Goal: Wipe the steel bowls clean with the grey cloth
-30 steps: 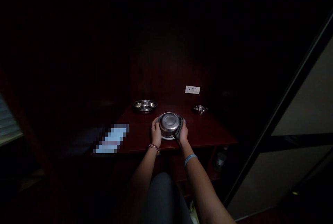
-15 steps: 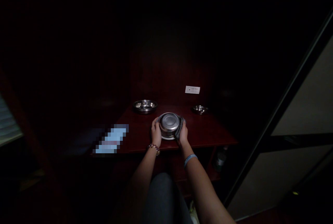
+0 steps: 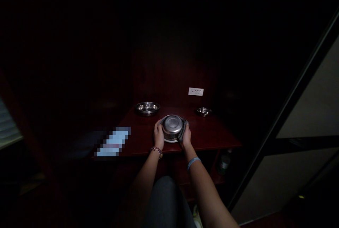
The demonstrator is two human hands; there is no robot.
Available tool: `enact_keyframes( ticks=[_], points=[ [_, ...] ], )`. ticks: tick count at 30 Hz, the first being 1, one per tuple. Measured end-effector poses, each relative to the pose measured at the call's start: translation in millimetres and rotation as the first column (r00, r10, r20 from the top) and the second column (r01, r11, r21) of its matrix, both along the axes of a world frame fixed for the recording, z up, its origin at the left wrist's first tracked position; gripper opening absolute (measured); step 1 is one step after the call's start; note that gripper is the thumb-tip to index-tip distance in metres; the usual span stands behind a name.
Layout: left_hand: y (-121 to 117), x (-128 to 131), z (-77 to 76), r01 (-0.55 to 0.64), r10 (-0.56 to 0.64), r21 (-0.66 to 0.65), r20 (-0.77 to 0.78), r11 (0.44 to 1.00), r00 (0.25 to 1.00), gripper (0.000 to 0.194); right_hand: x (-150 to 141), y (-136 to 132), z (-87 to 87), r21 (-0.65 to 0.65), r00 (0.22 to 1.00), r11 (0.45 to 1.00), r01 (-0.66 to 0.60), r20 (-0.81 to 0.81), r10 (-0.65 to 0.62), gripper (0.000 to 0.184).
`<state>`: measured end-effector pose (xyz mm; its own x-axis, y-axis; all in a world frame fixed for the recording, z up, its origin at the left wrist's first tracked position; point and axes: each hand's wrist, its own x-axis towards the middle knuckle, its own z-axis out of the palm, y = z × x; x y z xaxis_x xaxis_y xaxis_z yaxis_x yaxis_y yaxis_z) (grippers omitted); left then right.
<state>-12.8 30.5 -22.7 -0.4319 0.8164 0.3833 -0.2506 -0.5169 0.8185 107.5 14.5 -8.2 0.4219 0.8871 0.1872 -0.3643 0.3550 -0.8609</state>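
Note:
Between my two hands is a shiny metal bowl [image 3: 172, 126], upside down, its round base facing up and its wide rim below. My left hand [image 3: 159, 135] grips the rim on the left side, with a beaded bracelet at the wrist. On the other side, my right hand [image 3: 186, 135] presses a dark grey cloth [image 3: 182, 131] against the bowl's wall and rim; a light blue band circles that forearm. Whether the rim touches the desk below cannot be made out.
On the dark red desk [image 3: 212, 135] stand a wide metal bowl [image 3: 147, 108] at back left and a smaller one [image 3: 203, 111] at back right. A white socket panel [image 3: 196, 91] is on the wall. A bottle [image 3: 224, 162] stands below right. A blurred bright patch [image 3: 113, 142] lies left.

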Motion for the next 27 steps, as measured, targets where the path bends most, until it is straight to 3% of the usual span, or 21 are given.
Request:
enact_keyframes(
  ticks=[27],
  points=[
    [-0.4,0.2,0.8,0.010,-0.009,-0.013,0.010,1.000,1.000,0.034,0.8,2.7,-3.4,0.008,1.000,1.000,-0.003,0.030,0.003,0.050]
  ],
)
